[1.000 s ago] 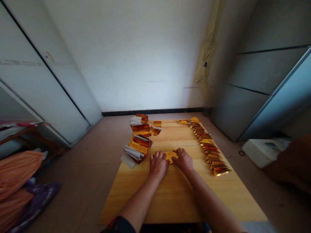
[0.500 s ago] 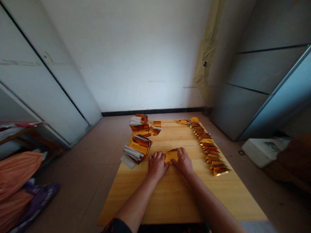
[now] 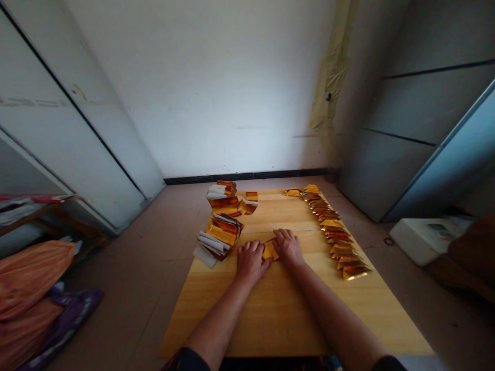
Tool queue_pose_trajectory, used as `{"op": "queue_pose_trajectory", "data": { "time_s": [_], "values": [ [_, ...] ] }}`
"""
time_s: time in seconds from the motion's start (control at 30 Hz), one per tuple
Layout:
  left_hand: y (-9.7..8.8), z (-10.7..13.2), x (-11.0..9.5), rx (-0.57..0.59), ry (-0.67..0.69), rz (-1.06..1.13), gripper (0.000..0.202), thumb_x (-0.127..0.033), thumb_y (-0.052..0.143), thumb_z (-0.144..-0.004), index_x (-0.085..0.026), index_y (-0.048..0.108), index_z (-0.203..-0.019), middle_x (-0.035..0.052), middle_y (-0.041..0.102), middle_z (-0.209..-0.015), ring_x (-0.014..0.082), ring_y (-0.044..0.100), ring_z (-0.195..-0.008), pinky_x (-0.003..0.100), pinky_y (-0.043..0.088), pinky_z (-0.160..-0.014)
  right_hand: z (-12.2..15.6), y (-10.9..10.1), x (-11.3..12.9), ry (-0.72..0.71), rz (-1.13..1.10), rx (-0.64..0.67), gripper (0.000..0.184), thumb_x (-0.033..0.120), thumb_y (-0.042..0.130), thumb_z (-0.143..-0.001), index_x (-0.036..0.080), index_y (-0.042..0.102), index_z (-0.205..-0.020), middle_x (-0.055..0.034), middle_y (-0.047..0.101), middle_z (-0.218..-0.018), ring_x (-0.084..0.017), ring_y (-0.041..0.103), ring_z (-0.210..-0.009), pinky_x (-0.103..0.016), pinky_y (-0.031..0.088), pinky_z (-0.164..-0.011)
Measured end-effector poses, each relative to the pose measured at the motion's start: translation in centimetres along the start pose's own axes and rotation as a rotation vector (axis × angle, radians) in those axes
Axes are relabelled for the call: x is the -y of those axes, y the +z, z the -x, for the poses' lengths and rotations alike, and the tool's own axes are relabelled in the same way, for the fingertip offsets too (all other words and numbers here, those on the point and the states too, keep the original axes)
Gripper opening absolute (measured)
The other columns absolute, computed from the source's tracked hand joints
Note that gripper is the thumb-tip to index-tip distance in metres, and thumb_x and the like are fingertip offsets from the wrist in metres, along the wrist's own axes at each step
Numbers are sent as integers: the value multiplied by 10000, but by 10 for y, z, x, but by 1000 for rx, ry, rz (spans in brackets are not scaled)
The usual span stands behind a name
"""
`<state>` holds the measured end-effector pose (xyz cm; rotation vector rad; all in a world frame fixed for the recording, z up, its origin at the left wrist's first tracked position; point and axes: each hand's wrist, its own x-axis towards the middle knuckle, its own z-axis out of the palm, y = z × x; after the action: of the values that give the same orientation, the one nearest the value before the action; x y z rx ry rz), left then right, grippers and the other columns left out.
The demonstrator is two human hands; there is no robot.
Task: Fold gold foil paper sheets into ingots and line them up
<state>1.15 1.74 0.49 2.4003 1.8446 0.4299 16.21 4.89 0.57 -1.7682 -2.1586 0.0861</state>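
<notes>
Between hands on wooden board (image 3: 286, 319): folded gold foil (image 3: 269, 251), my left hand (image 3: 251, 263) and right hand (image 3: 288, 248) close together, pressing it down. Left of hands, foil-and-paper stack (image 3: 219, 237); farther ahead, smaller pile (image 3: 224, 198); right, long row of folded pieces (image 3: 335, 232).

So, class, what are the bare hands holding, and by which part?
A small gold foil piece, pressed flat at both ends by the left hand and right hand.
</notes>
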Motion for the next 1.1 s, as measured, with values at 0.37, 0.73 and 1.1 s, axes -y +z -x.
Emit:
{"op": "queue_pose_trajectory", "data": {
  "time_s": [0.37, 0.73, 1.1],
  "values": [
    [-1, 0, 0, 19, -18, 15, 380, -428, 630, -779, -283, 566, -1125, 50, 555, -1192, 246, 457, -1092, 372, 314, -879, -4, 2, 3, 58, -40, 77, 173, 224, 510, -858, 209, 594, -1008, -60, 602, -1006, -182, 514, -966, -254, 345, -770],
    [0, -3, 6, 9, 24, -1, 405, -451, 632, -768, -283, 564, -1131, 47, 566, -1128, 238, 469, -1040, 357, 327, -842, -12, 7, -5, 81, -99, 91, 122, 191, 554, -786, 201, 604, -897, -41, 605, -944, -157, 538, -891, -232, 339, -714],
    [4, -5, 12, 11, 37, -1, 463, -487, 589, -785, -266, 529, -1187, 53, 573, -1143, 246, 472, -1053, 376, 338, -864, -15, 0, 5, 52, 22, 152, 150, 241, 487, -859, 209, 634, -867, -60, 640, -956, -191, 520, -952, -277, 311, -722]
  ]
}}
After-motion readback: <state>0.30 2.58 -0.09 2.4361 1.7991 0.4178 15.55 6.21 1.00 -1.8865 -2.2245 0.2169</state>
